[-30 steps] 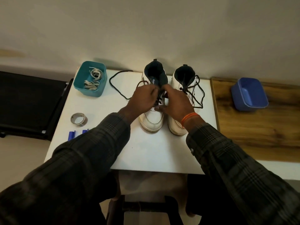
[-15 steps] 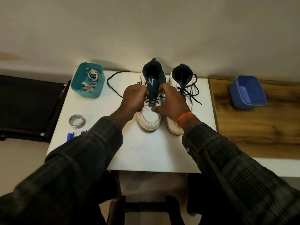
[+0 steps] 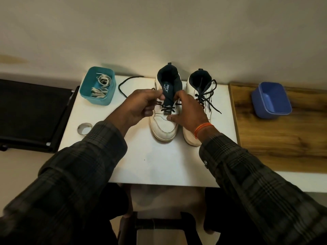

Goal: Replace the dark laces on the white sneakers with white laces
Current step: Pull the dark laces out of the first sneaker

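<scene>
Two white high-top sneakers stand side by side on the white table (image 3: 159, 165), toes toward me. The left sneaker (image 3: 163, 128) has its dark tongue pulled up and only its lowest eyelets hold dark lace (image 3: 168, 109). My left hand (image 3: 141, 107) pinches that lace at the sneaker's left side. My right hand (image 3: 189, 111) grips the sneaker's right side, thumb on the toe box. The right sneaker (image 3: 200, 89) is fully laced with dark lace, its ends loose. White laces (image 3: 100, 85) lie in a teal tub (image 3: 97, 99).
The loose end of the dark lace (image 3: 123, 84) curls on the table beside the teal tub. A tape roll (image 3: 85, 128) lies at the table's left edge. A blue tub (image 3: 271, 100) sits on the wooden surface (image 3: 283, 138) to the right. A black rack (image 3: 31, 112) stands left.
Both hands have moved down the left sneaker from its top eyelets to the lower ones, and more of the dark lace is out of the eyelets. The tongue now shows between my hands.
</scene>
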